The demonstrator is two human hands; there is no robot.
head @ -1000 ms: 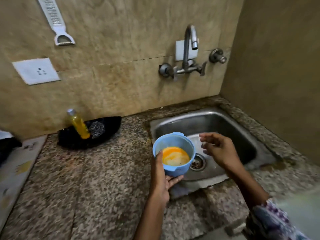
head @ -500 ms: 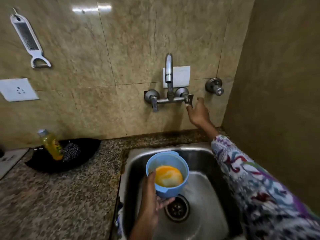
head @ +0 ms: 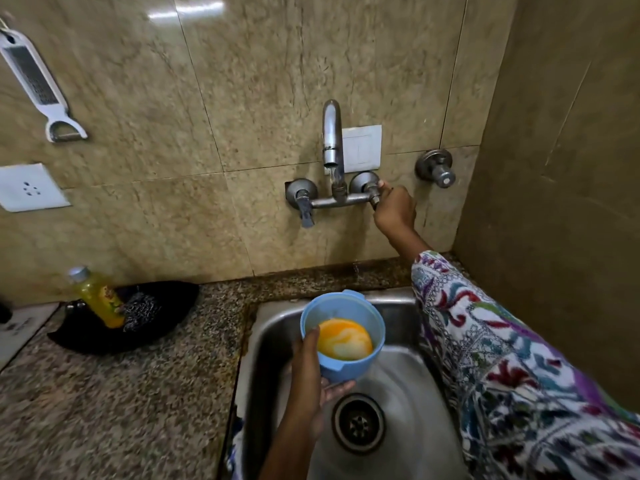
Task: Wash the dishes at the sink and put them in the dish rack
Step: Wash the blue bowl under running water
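Note:
My left hand (head: 308,372) holds a small blue bowl (head: 349,313) over the steel sink (head: 270,327), thumb on its rim. Orange and white residue coats the bowl's bottom. My right hand (head: 394,209) is closed around the right handle of the wall tap (head: 334,147). A thin trickle of water shows at the spout, right above the bowl. The drain (head: 358,422) lies just below the bowl. No dish rack is in view.
A black tray (head: 173,299) on the granite counter (head: 121,410) holds a yellow soap bottle (head: 98,297) and a steel scrubber (head: 140,311). A white grater (head: 34,81) hangs on the tiled wall. A second valve (head: 436,168) sits right of the tap. The side wall is close on the right.
My right hand rose from beside the bowl to the tap's right handle and closed on it. The bowl moved over the sink under the spout. Water begins at the spout.

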